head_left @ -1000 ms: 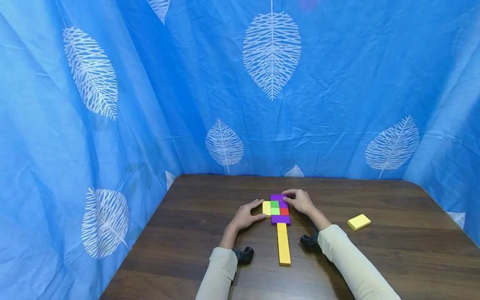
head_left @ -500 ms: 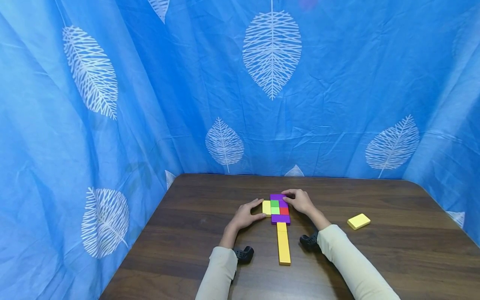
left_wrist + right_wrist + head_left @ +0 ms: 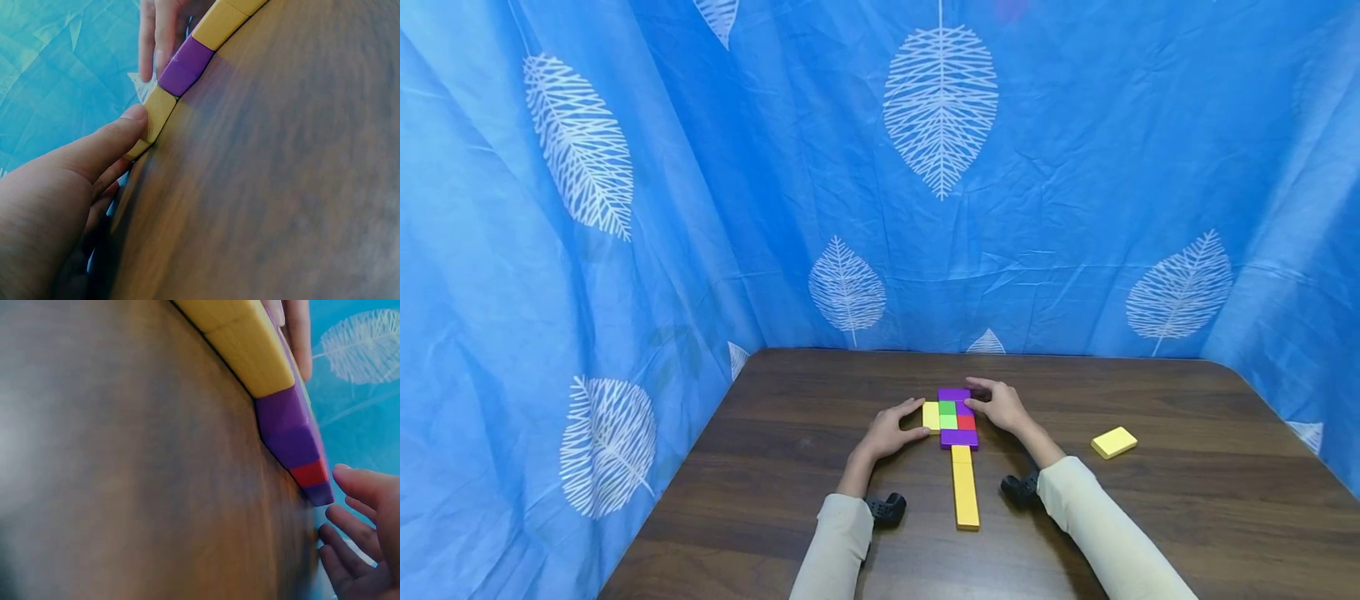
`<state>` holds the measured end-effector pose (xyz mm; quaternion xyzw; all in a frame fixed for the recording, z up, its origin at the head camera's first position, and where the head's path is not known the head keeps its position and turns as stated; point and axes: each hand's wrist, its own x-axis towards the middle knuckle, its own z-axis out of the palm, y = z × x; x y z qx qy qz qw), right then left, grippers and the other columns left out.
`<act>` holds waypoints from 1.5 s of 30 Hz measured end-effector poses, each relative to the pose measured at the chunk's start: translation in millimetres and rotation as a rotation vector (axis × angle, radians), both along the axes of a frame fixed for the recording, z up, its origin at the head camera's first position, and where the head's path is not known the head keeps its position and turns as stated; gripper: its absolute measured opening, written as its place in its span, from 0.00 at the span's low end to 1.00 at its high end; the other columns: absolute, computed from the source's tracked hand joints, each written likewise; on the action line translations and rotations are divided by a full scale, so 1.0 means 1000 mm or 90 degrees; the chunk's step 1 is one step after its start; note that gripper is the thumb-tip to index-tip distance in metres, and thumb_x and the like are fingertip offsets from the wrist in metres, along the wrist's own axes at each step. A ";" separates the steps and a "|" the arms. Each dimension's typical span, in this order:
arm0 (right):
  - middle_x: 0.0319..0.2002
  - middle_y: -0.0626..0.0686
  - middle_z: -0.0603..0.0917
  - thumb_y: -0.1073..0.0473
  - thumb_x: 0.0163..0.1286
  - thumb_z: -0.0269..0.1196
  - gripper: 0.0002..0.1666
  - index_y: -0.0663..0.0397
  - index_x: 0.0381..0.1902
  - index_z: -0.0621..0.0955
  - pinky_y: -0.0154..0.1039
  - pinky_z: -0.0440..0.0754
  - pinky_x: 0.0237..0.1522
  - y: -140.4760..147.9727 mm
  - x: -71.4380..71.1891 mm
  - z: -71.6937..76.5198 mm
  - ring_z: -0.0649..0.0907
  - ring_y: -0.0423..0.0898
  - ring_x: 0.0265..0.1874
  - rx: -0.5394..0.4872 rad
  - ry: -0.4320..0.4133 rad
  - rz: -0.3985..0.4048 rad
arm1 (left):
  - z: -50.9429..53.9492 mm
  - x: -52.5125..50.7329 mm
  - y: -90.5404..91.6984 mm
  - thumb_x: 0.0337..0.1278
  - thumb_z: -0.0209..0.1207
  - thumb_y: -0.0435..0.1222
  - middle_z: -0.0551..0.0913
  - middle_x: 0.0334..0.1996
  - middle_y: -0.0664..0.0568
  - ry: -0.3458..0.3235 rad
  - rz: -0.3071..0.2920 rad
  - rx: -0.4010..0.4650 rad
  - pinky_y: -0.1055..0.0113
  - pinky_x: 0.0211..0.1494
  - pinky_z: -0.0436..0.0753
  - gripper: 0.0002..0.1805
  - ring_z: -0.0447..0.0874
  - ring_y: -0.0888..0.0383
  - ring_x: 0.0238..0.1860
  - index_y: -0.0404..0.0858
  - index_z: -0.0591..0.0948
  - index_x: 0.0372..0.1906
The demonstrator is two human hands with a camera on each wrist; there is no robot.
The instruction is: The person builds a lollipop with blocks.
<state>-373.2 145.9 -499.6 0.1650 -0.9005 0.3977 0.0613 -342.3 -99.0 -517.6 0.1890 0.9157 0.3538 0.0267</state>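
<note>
Flat coloured blocks lie joined on the table in a paddle-like shape. At its left edge is a pale yellow block (image 3: 931, 417), pinched between the thumb and fingers of my left hand (image 3: 886, 435); the thumb lies against that block (image 3: 161, 111) in the left wrist view. Two green blocks (image 3: 948, 415), a red block (image 3: 966, 422) and purple blocks (image 3: 959, 438) fill the middle. A yellow strip (image 3: 966, 492) runs toward me. My right hand (image 3: 1003, 408) is spread beside the upper right corner; in the right wrist view its fingers stand just apart from the red block (image 3: 309, 473).
A loose yellow block (image 3: 1114, 442) lies to the right on the brown wooden table (image 3: 760, 500). A blue curtain (image 3: 1060, 167) with white leaf prints hangs behind and at the sides. Black straps (image 3: 1019, 490) sit at both wrists.
My right hand's fingers have come slightly away from the purple block at the upper right. The left hand keeps its place on the pale yellow block; the head view shifts a little.
</note>
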 end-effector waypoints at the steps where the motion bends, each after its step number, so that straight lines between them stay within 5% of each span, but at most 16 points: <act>1: 0.48 0.62 0.81 0.59 0.61 0.65 0.27 0.64 0.56 0.75 0.53 0.74 0.50 0.001 0.003 0.000 0.78 0.58 0.48 -0.007 0.004 -0.002 | 0.000 0.000 0.000 0.55 0.57 0.55 0.64 0.66 0.49 0.000 0.000 -0.001 0.50 0.63 0.63 0.34 0.61 0.50 0.66 0.49 0.67 0.67; 13: 0.47 0.57 0.82 0.57 0.60 0.66 0.19 0.57 0.49 0.82 0.56 0.75 0.48 0.044 0.062 0.022 0.78 0.58 0.49 -0.053 0.079 -0.017 | -0.004 0.000 -0.002 0.55 0.56 0.57 0.65 0.65 0.46 0.021 -0.020 0.027 0.48 0.63 0.63 0.36 0.61 0.48 0.65 0.48 0.67 0.67; 17: 0.46 0.55 0.83 0.54 0.61 0.65 0.19 0.54 0.49 0.82 0.57 0.74 0.46 0.069 0.082 0.025 0.78 0.57 0.49 -0.025 0.105 -0.036 | -0.004 0.002 -0.003 0.56 0.54 0.58 0.65 0.65 0.44 0.047 -0.039 0.024 0.47 0.61 0.65 0.35 0.63 0.46 0.64 0.47 0.67 0.67; 24: 0.47 0.59 0.82 0.53 0.63 0.63 0.20 0.56 0.50 0.81 0.61 0.74 0.42 0.119 0.112 0.022 0.77 0.62 0.48 0.039 0.084 -0.042 | -0.003 0.000 -0.001 0.56 0.57 0.55 0.64 0.66 0.47 0.010 -0.018 0.015 0.49 0.63 0.64 0.35 0.61 0.48 0.65 0.47 0.66 0.67; 30: 0.49 0.71 0.76 0.53 0.60 0.65 0.29 0.62 0.56 0.76 0.60 0.72 0.34 0.150 0.124 0.009 0.75 0.67 0.43 0.091 0.118 -0.169 | -0.002 0.000 -0.001 0.55 0.58 0.54 0.64 0.66 0.48 0.001 -0.009 0.008 0.50 0.63 0.64 0.34 0.61 0.50 0.65 0.49 0.66 0.67; 34: 0.52 0.76 0.71 0.50 0.59 0.66 0.38 0.70 0.59 0.70 0.65 0.67 0.39 0.159 0.125 0.000 0.70 0.72 0.47 0.101 0.122 -0.248 | -0.001 0.001 -0.002 0.56 0.57 0.54 0.64 0.66 0.47 0.007 -0.013 0.012 0.49 0.62 0.64 0.34 0.61 0.49 0.65 0.48 0.66 0.67; 45: 0.52 0.81 0.66 0.44 0.56 0.67 0.48 0.80 0.57 0.66 0.67 0.59 0.49 0.156 0.123 -0.013 0.64 0.76 0.49 0.112 0.067 -0.316 | -0.002 0.000 -0.002 0.56 0.57 0.54 0.64 0.66 0.47 0.014 -0.017 0.021 0.49 0.63 0.63 0.35 0.61 0.49 0.65 0.47 0.66 0.67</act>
